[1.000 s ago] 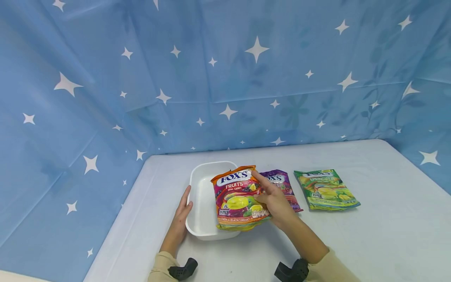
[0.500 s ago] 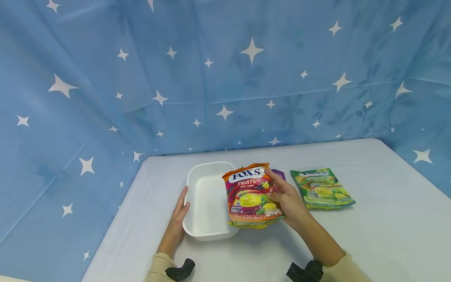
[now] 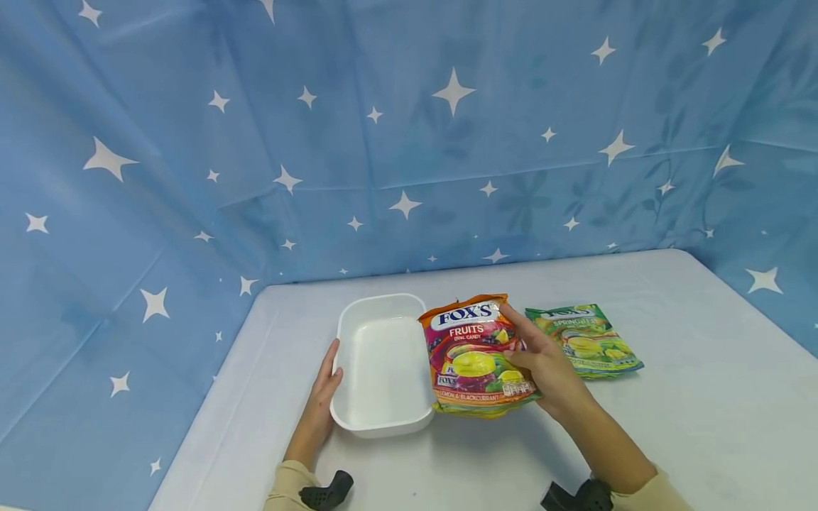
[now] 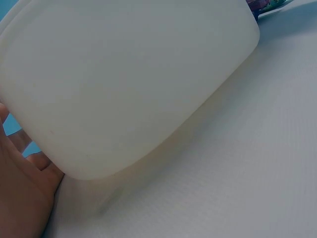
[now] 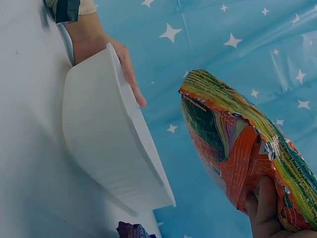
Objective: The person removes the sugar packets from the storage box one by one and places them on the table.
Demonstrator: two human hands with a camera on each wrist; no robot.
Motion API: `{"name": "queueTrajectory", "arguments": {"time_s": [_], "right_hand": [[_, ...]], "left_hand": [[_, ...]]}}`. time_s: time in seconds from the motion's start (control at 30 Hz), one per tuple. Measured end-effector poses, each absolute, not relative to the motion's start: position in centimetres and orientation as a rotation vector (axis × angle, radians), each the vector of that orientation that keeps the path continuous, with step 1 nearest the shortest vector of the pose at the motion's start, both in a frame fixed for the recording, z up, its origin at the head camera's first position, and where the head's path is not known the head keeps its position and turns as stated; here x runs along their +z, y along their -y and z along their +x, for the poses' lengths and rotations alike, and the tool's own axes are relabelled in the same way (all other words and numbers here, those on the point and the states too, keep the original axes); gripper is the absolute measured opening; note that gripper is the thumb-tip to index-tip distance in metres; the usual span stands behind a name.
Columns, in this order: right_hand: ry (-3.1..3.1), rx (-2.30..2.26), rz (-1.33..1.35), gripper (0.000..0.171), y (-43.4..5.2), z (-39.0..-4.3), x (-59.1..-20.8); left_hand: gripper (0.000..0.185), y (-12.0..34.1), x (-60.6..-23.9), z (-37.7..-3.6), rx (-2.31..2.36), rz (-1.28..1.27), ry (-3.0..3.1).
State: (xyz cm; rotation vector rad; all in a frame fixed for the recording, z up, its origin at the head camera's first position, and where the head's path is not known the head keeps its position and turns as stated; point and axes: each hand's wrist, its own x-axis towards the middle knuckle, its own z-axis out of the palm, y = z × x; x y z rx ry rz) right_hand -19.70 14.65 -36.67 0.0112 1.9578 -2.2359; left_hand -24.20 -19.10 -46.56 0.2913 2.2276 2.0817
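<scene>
My left hand lies with fingers extended along the left wall of a white plastic tub. In the left wrist view, part of that hand shows at the side of the tub. My right hand grips an orange and red FOX'S Fruits candy bag by its right side. The bag is held up, front facing me, just right of the tub. The right wrist view shows its orange back and yellow-green striped edge, with fingers curled against it.
A green FOX'S candy bag lies on the white table to the right. Part of a purple candy bag shows near the tub in the right wrist view; the orange bag hides it in the head view. A blue star-patterned cloth hangs behind.
My right hand has carried the orange candy bag rightward, from over the tub's right part to beside it. The purple bag is now covered from view. The left hand stays at the tub.
</scene>
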Motion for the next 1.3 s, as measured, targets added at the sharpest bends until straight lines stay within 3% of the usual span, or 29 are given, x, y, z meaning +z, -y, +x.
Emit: {"name": "queueTrajectory", "arguments": {"time_s": [1.3], "right_hand": [[-1.969,-2.223,0.143,0.064,-21.0,-17.1,-38.6]], "left_hand": [[0.055,19.2,-46.4,-24.3,2.12,0.304,-2.147]]}}
